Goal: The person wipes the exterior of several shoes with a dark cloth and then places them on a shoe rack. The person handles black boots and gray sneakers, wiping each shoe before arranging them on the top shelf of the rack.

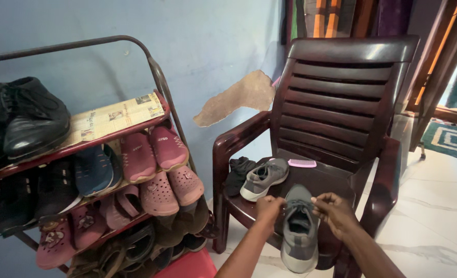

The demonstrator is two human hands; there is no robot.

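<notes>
The grey sneaker (299, 234) lies toe toward me on the front edge of the dark brown plastic chair (341, 98), its toe overhanging the seat. My left hand (269, 207) has its grip pinched shut on the lace at the left side of the tongue, and my right hand (334, 208) is pinched shut on the lace at the right. To do this well, I judge I should keep both pulls even and low, so the shoe does not slide off the seat. Its mate, the second grey sneaker (263, 177), lies on its side just behind, beside a dark sock (238, 172) and a pink comb (302, 163). A loaded shoe rack (84, 170) stands to the left.
</notes>
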